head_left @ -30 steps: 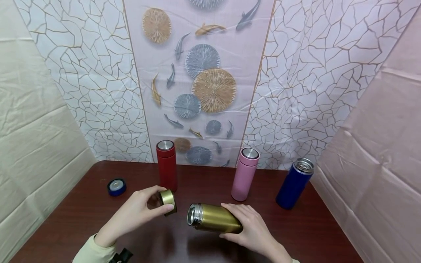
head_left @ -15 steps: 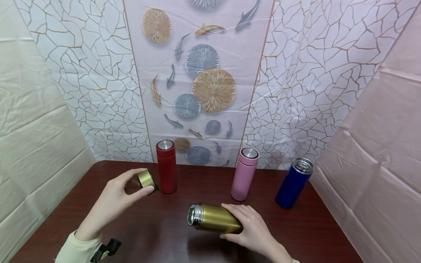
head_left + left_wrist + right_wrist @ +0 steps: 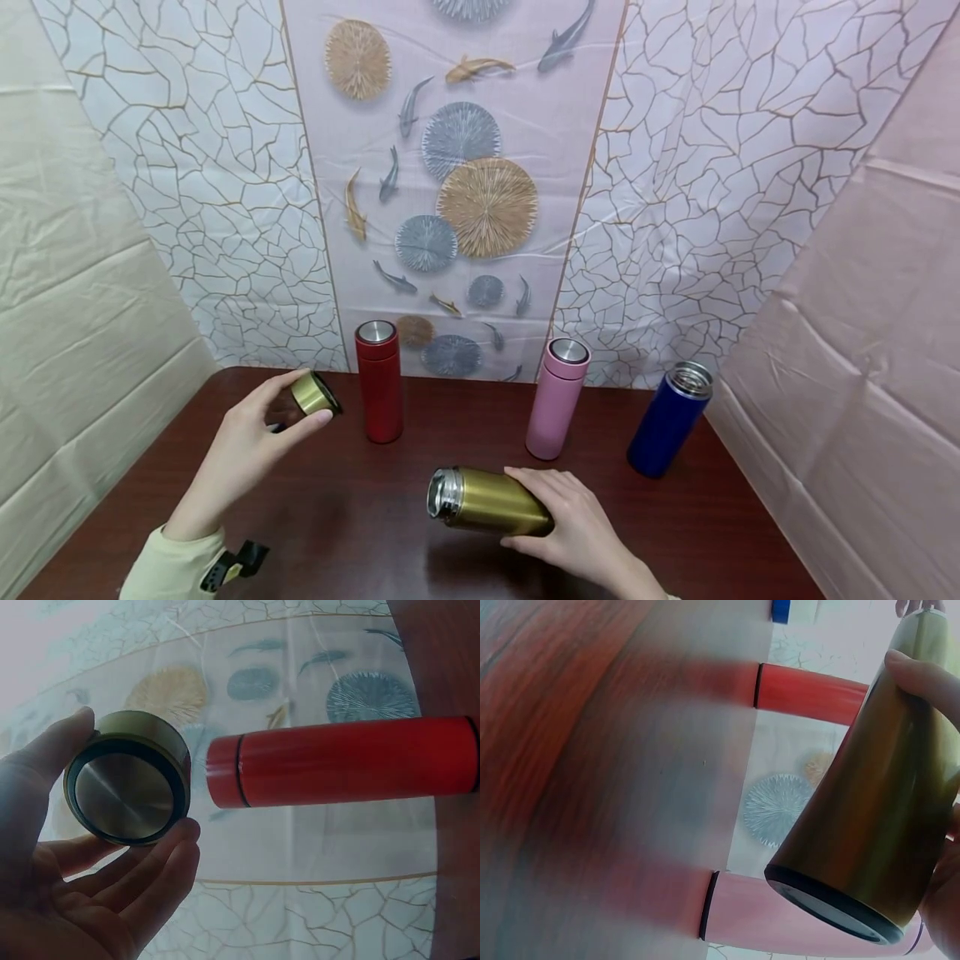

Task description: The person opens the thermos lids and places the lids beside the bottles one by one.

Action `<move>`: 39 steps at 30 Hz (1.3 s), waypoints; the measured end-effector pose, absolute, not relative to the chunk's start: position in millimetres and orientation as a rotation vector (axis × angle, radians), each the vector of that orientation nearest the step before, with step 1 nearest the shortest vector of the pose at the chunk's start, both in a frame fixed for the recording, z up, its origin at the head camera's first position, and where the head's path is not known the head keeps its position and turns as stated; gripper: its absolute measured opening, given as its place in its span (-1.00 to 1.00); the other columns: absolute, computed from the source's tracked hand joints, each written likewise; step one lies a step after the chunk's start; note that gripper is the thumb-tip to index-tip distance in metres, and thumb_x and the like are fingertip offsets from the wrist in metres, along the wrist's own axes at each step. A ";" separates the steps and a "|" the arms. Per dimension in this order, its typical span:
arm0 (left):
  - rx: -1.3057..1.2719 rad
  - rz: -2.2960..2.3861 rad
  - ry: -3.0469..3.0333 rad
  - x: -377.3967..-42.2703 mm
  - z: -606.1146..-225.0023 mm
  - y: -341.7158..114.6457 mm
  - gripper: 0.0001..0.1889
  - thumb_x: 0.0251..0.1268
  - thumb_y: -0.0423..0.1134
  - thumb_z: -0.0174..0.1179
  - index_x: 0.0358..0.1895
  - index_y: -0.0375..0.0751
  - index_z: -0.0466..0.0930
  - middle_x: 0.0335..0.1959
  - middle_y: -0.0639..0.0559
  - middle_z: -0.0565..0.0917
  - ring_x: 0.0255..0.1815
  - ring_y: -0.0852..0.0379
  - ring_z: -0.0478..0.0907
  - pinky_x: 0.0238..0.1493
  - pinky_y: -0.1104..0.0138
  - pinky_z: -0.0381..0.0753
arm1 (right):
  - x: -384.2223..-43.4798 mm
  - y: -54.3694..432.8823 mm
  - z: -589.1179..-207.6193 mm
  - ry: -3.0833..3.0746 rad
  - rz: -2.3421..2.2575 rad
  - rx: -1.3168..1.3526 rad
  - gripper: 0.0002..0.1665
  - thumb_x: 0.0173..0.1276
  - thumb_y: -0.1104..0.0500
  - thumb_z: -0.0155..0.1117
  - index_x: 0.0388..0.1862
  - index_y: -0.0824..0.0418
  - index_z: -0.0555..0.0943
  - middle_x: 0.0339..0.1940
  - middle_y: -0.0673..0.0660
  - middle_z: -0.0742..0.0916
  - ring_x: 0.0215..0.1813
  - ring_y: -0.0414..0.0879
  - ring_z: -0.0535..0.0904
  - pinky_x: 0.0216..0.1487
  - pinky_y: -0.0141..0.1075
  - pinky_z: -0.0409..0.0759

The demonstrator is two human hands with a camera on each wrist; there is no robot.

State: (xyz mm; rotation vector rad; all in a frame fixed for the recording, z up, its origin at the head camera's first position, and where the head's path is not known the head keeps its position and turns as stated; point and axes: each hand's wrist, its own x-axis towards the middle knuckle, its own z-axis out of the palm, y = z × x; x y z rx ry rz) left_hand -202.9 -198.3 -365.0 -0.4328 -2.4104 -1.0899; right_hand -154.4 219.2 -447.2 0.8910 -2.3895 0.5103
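**Gold bottle [image 3: 495, 502] and cap [image 3: 309, 394] held apart**

The gold bottle lies nearly level above the table [image 3: 360, 517], mouth leftward. The right hand [image 3: 576, 521] clamps fingers and thumb round its lower body. The left hand [image 3: 242, 446], raised near the red bottle [image 3: 381, 396], pinches the cap between thumb and fingers.

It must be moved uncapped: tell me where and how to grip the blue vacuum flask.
Best grip the blue vacuum flask round mid-body, probably from the near side: its straight cylindrical wall is exposed there, leaving the open steel mouth on top untouched.
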 end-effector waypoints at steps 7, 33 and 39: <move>-0.364 -1.112 -2.417 -214.2 -377.8 -204.1 -0.35 0.18 -0.01 0.48 0.33 -0.08 0.51 -0.19 0.03 0.68 -0.27 0.18 0.62 -0.26 0.50 0.54 | -154.1 217.3 -447.4 -2.394 0.511 0.893 0.00 -0.04 -0.30 0.62 0.40 -0.11 0.49 0.17 -0.13 0.68 0.13 -0.19 0.60 0.08 -0.15 0.56; -0.372 -1.327 -2.675 -264.5 -449.9 -201.2 -0.24 0.17 -0.12 0.50 0.34 -0.39 0.35 0.06 -0.24 0.58 -0.01 -0.08 0.65 -0.03 0.15 0.67 | -153.7 217.9 -445.9 -2.383 0.509 0.909 0.00 -0.05 -0.31 0.62 0.40 -0.10 0.49 0.17 -0.16 0.68 0.11 -0.22 0.60 0.06 -0.19 0.57; -0.359 -1.298 -2.712 -268.2 -461.5 -201.4 -0.26 0.16 -0.15 0.50 0.32 -0.41 0.35 0.05 -0.24 0.58 -0.02 -0.07 0.62 -0.06 0.15 0.63 | -151.6 219.4 -446.6 -2.369 0.491 0.902 0.01 -0.07 -0.30 0.64 0.39 -0.10 0.50 0.15 -0.15 0.69 0.10 -0.21 0.61 0.04 -0.18 0.58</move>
